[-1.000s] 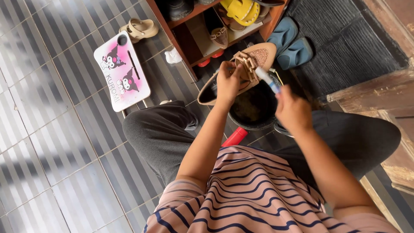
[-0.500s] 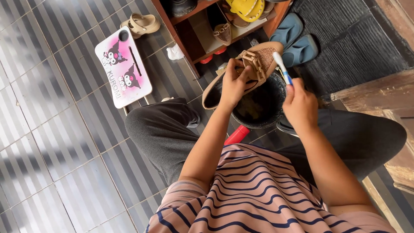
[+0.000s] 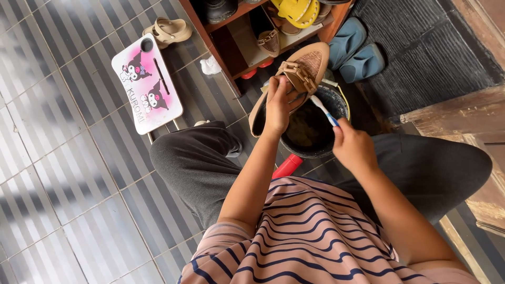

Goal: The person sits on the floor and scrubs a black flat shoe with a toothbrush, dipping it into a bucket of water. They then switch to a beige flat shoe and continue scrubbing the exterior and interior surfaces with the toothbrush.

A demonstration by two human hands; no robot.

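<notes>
We see the left hand [image 3: 279, 105] closed around the middle of a tan flat shoe with a woven buckle [image 3: 300, 71], held tilted over a black round bucket [image 3: 315, 129]. The right hand [image 3: 355, 147] grips a white and blue toothbrush [image 3: 322, 108], its head touching the shoe just beside the left hand's fingers. Beyond the hands a wooden shoe rack [image 3: 231, 42] stands close; striped floor tiles [image 3: 63, 173] lie open to the left.

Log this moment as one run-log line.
left hand: holds tan loafer | right hand: holds toothbrush, bristles at loafer | below: black bucket
</notes>
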